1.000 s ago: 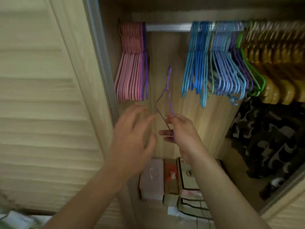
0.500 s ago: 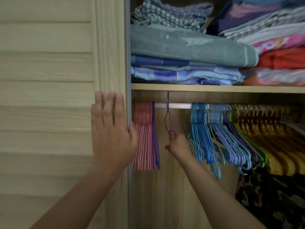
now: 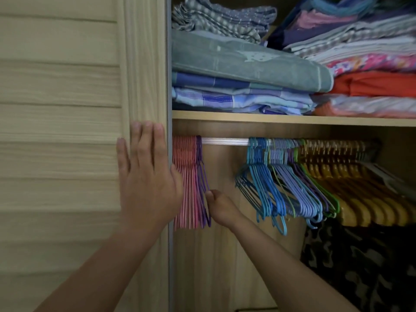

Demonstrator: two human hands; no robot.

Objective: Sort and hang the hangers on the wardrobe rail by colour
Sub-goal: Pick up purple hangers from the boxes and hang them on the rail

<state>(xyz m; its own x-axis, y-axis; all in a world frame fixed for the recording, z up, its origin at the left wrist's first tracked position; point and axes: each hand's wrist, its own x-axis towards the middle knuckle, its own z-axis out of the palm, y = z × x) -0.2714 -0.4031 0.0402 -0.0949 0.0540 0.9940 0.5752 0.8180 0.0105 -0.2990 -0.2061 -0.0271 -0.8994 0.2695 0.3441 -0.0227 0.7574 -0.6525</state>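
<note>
The purple hangers [image 3: 202, 188] hung at the rail's [image 3: 225, 141] left end, touching the right side of the pink hangers [image 3: 185, 181]. The right hand [image 3: 221, 207] was at their lower edge, thumb against the outermost purple wire; whether the fingers pinched it could not be told. Bare rail separated this group from the blue hangers [image 3: 261, 183], then lilac hangers [image 3: 299, 188], a few green hangers [image 3: 324, 190] and yellow hangers [image 3: 364, 194] toward the rail's right end. The left hand [image 3: 146, 179] lay flat, fingers straight, on the louvred door [image 3: 67, 109] at its right edge, partly covering the pink hangers. Folded linens [image 3: 247, 64] were stacked on the shelf [image 3: 292, 119] above; camouflage fabric [image 3: 360, 266] hung below the yellow ones.
</note>
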